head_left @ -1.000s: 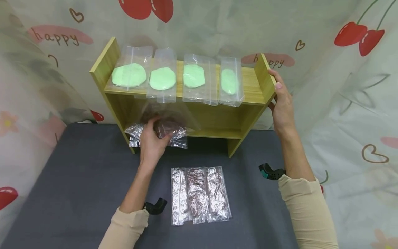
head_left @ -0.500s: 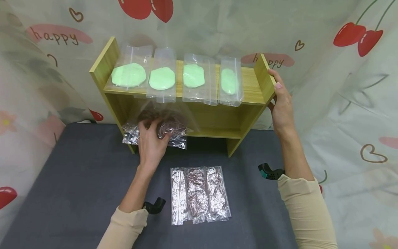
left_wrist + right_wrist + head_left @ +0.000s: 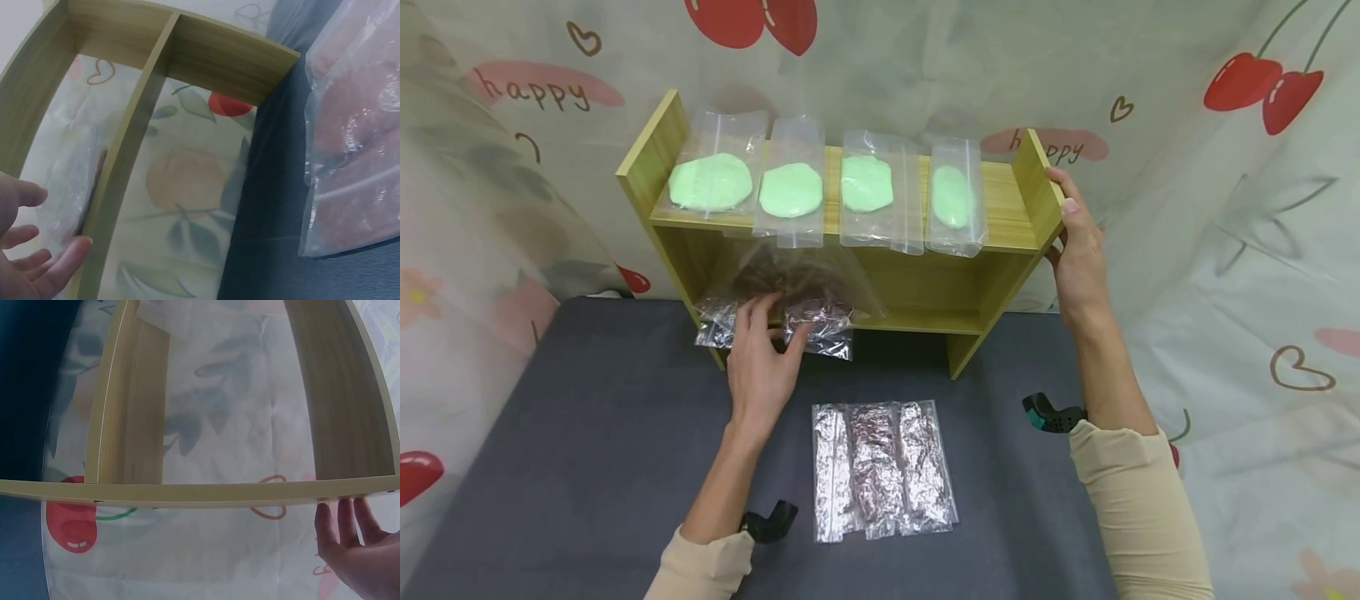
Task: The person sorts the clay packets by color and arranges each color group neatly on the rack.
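The left hand, thumb and fingers spread apart, is at a crinkled clear plastic bag with dark brown contents on the lower tier of a yellowish wooden shelf; contact cannot be told. The right hand rests extended fingers against its outer right side, below four clear bags' level: these flat bags of pale green rounded slabs lie on the upper tier.

In the head view, a printed backdrop carries red cherries at 2 o'clock, a pink "happy" patch at 10 and a flower at 9. A dark gray tabletop stretches toward 8 o'clock.
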Demonstrator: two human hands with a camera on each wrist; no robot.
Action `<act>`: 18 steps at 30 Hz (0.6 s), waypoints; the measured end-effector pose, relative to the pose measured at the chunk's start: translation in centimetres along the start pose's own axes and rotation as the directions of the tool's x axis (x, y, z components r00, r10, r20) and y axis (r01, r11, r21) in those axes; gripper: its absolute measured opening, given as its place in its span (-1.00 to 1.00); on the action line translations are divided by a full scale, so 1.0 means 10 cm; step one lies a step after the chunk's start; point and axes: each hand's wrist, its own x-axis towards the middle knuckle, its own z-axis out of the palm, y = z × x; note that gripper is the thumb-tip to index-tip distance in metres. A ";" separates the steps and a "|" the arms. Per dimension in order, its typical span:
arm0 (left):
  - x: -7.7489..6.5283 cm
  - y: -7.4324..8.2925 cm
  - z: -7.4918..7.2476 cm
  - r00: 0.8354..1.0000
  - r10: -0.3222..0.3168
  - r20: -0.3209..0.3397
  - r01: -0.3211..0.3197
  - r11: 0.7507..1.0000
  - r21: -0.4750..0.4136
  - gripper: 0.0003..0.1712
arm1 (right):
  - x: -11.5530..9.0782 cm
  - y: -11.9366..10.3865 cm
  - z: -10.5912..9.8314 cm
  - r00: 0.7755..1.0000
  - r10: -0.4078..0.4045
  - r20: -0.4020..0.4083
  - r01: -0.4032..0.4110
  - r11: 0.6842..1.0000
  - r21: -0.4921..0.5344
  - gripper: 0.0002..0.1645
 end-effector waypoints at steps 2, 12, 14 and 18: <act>-0.05 -0.01 -0.03 1.000 0.006 0.000 -0.006 1.000 -0.015 -0.37 | 0.00 0.00 0.00 1.000 0.002 -0.001 -0.002 1.000 0.001 -0.45; -0.39 -0.18 -0.13 1.000 0.015 0.008 -0.013 0.982 -0.187 -0.43 | 0.00 0.00 0.01 1.000 -0.004 0.008 0.004 1.000 0.009 -0.44; -0.46 -0.23 -0.15 1.000 0.018 0.023 -0.012 0.975 -0.221 -0.43 | 0.00 0.00 0.00 1.000 -0.006 0.005 0.006 1.000 0.014 -0.44; -0.60 -0.33 -0.14 0.998 0.018 0.052 -0.003 0.964 -0.267 -0.44 | 0.00 0.01 0.00 1.000 -0.006 -0.001 0.006 1.000 0.018 -0.45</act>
